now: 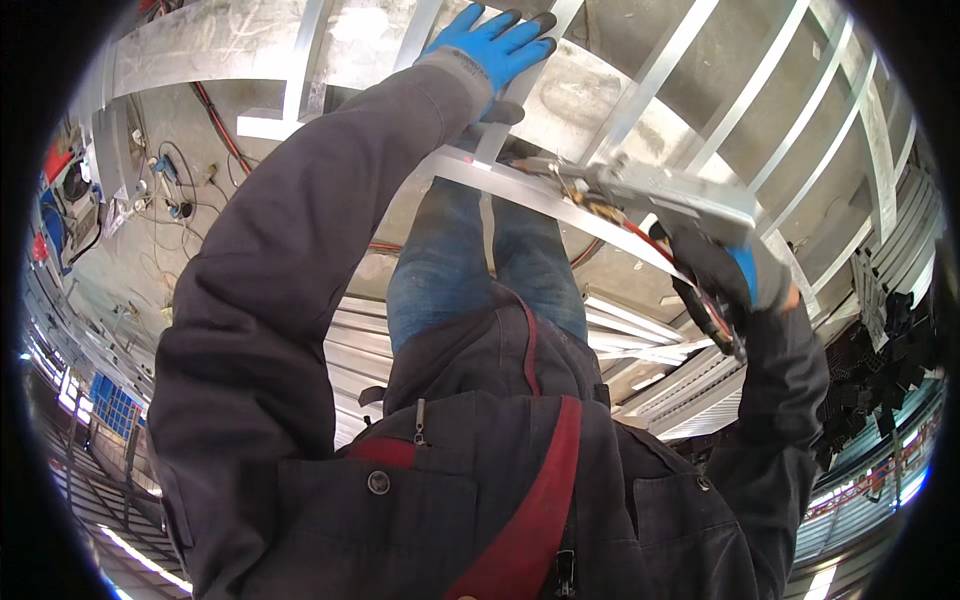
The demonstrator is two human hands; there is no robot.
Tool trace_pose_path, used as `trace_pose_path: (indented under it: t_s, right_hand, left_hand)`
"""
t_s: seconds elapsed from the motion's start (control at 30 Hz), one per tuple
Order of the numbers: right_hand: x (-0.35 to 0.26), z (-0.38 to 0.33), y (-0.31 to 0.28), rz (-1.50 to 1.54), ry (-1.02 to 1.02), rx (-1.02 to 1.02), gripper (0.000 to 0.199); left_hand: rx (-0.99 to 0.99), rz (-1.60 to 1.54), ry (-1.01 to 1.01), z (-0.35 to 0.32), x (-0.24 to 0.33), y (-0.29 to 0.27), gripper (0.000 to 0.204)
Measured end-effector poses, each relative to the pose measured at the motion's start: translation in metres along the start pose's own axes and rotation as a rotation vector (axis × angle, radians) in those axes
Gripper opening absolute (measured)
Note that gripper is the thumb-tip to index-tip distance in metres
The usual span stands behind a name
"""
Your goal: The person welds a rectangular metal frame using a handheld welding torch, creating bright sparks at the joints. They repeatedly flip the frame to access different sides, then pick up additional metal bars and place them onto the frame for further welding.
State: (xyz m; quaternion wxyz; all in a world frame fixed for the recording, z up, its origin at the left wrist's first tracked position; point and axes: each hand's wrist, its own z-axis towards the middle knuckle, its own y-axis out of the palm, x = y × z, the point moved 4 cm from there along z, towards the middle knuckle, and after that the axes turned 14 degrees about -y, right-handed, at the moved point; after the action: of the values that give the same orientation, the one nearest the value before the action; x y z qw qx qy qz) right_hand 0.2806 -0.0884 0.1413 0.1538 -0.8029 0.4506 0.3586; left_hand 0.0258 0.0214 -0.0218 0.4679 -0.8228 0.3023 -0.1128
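My left hand, in a blue glove with dark fingertips, lies with its fingers stretched out over a silvery metal frame of long rails and crosspieces. My right hand, in a dark and blue glove, is wrapped round the handle of a silver powered hand tool. A red line or hose runs along the tool. Its narrow front end points left, close to the joint where a crosspiece meets the near rail. Motion blurs the tool, so its exact kind and any contact with the rail are unclear.
Several metal bars lie behind my legs, with more stacked profiles at the right. Cables and a red hose run across the concrete floor at the left. Dark parts are heaped at the far right.
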Motion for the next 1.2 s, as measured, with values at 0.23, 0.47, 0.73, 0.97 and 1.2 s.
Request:
trace_pose_path:
  t_s: [0.23,0.47,0.73,0.97,1.2]
  right_hand:
    - [0.023,-0.100,0.042,-0.957,-0.481,0.222,0.029]
    - [0.087,-0.145,0.095,0.126,-0.015,0.380,0.029]
    - [0.081,-0.111,0.145,0.097,-0.238,0.446,0.042]
    - [0.065,-0.080,0.203,0.400,0.005,0.620,0.036]
    - [0.070,-0.054,0.263,1.273,-0.071,0.602,0.034]
  left_hand:
    - [0.226,-0.094,0.064,-0.034,0.006,-0.013,0.076]
    - [0.310,-0.726,-0.289,-0.180,-0.041,0.029,0.054]
    - [0.069,-0.246,-0.265,-0.172,-0.100,0.063,0.071]
    - [-0.107,-0.209,-0.090,-0.142,-0.111,0.085,0.069]
    - [-0.341,-0.548,-0.135,-0.118,-0.120,0.065,0.058]
